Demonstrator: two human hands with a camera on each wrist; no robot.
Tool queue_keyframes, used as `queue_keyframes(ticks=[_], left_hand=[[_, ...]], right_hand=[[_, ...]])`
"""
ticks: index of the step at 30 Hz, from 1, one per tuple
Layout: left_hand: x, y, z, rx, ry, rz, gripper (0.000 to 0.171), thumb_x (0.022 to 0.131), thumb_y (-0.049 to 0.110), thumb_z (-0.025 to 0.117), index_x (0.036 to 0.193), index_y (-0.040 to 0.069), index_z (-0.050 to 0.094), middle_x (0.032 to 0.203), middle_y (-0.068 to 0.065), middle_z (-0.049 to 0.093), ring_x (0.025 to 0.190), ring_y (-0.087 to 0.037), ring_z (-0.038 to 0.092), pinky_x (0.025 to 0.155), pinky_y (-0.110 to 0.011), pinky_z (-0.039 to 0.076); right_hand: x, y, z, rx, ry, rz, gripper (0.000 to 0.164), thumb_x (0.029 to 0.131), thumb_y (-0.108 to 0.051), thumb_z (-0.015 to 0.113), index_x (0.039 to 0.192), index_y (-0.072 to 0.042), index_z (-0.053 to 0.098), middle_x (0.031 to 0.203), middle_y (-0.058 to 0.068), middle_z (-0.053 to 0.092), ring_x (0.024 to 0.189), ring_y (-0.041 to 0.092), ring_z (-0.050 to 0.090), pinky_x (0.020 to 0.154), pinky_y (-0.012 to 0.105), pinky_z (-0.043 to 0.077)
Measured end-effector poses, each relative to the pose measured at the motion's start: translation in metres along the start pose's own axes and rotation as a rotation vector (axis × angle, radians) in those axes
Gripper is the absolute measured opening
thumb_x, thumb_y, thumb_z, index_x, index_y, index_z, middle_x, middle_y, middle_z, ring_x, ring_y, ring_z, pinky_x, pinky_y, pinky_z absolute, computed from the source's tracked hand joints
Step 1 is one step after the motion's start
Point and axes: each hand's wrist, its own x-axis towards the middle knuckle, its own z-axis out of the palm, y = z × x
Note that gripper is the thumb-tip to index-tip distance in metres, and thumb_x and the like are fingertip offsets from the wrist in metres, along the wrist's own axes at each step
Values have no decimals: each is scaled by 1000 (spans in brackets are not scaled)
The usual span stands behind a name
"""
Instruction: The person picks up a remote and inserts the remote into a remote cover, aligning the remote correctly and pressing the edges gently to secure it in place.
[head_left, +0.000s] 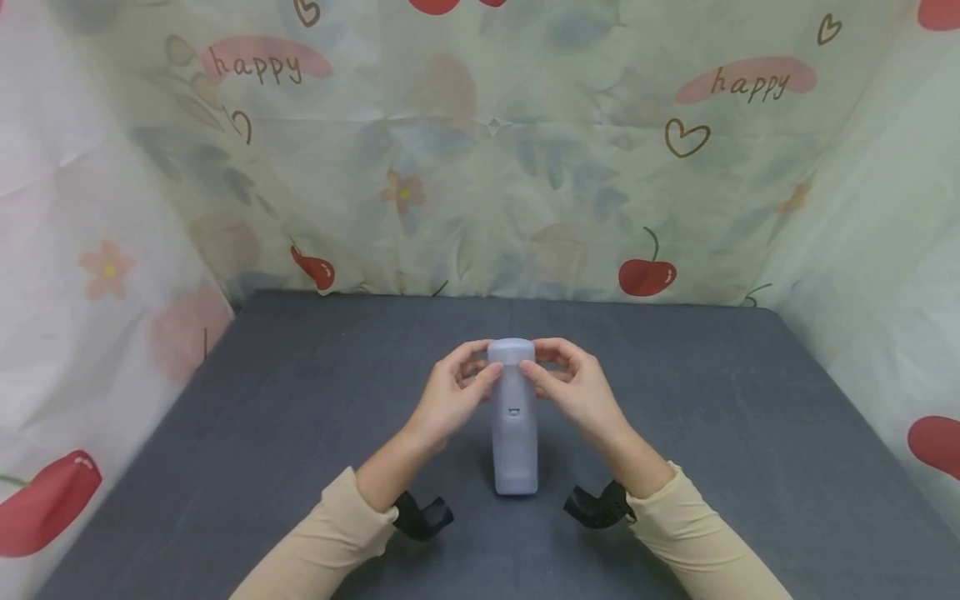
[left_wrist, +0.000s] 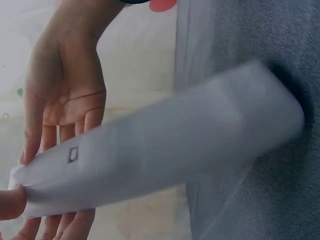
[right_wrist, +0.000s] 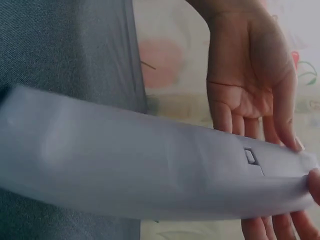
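A pale lilac, long plastic object [head_left: 514, 454] with rounded edges stands nearly upright between the hands, its lower end close over the dark table. A small rectangular catch or slot marks its face. My left hand [head_left: 447, 400] grips the upper left edge, thumb on the face and fingers behind. Mirroring it, my right hand [head_left: 587, 393] pinches the upper right edge the same way. The left wrist view shows the object [left_wrist: 165, 140] slanting across, with the right hand [left_wrist: 70, 85] beyond. In the right wrist view, the left hand [right_wrist: 250, 70] appears past the object [right_wrist: 125, 155].
A dark grey cloth-covered table [head_left: 300, 433] lies beneath the hands. Printed curtains [head_left: 495, 167] with cherries and hearts enclose it at the back and both sides. Black curved wrist mounts [head_left: 423, 517] stick out by the cream sleeves [head_left: 330, 525].
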Motion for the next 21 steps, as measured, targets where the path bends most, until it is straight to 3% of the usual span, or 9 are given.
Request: queue_keyframes(ticks=[6, 11, 15, 18, 21], left_hand=[[-2, 7, -2, -7, 14, 80, 33, 92, 8, 57, 124, 8, 52, 112, -20, 63, 98, -25, 65, 82, -36, 53], [-4, 9, -4, 4, -9, 213, 30, 91, 3, 57, 120, 5, 52, 112, -21, 63, 102, -28, 63, 85, -35, 52], [-5, 6, -3, 65, -67, 355, 27, 90, 0, 57, 117, 2, 52, 110, -21, 63, 102, -29, 63, 84, -29, 52], [-7, 4, -2, 109, -147, 435, 26, 90, -1, 57, 116, 1, 53, 112, -19, 61, 106, -28, 61, 90, -30, 51], [-9, 3, -2, 134, -242, 486, 27, 89, -1, 58, 115, 1, 55, 115, -17, 59, 111, -26, 58, 97, -34, 47]], right_hand=[[1, 2, -6, 18, -23, 9, 37, 93, -27, 58, 119, -1, 54, 114, 10, 58, 94, 7, 63, 88, 36, 53], [4, 9, -11, -6, -23, 76, 38, 97, -34, 48, 109, 2, 54, 94, 2, 57, 83, 9, 59, 83, 34, 55], [5, 17, -12, 0, -115, 171, 43, 100, -39, 38, 107, 2, 47, 78, 0, 56, 71, 12, 60, 74, 39, 57], [6, 20, -12, 39, -204, 215, 47, 100, -43, 33, 111, 2, 42, 79, 2, 62, 70, 13, 64, 73, 42, 57], [6, 21, -12, 103, -239, 241, 48, 99, -44, 36, 114, 1, 41, 87, 2, 63, 73, 12, 66, 73, 38, 57]])
